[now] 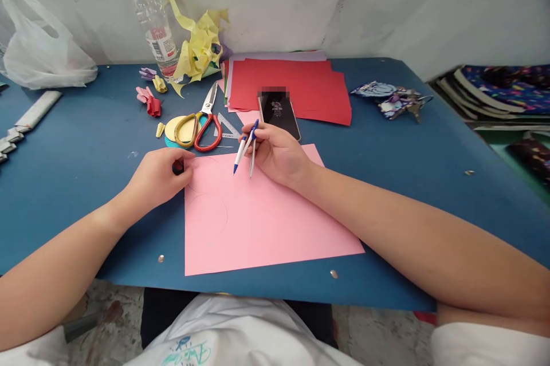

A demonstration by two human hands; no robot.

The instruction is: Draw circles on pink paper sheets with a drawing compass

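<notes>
A sheet of pink paper (pixel 275 211) lies flat on the blue table, with faint drawn arcs near its left side. Its upper left edge is pinched by my left hand (pixel 161 174), the fingers bent and the thumb against the sheet. My right hand (pixel 281 154) is closed around the top of a blue-and-white drawing compass (pixel 240 151). The compass points downward over the upper middle of the paper, its two legs slightly apart. Whether its tips touch the sheet I cannot tell.
Beyond the paper are scissors (pixel 201 125), a set square (pixel 226 127), paper discs (pixel 174 130), a phone (pixel 279 114) and red sheets (pixel 301 82). A water bottle (pixel 154 28), crumpled yellow paper (pixel 197 48) and a plastic bag (pixel 47 54) stand along the wall. Keys (pixel 412 105) lie right.
</notes>
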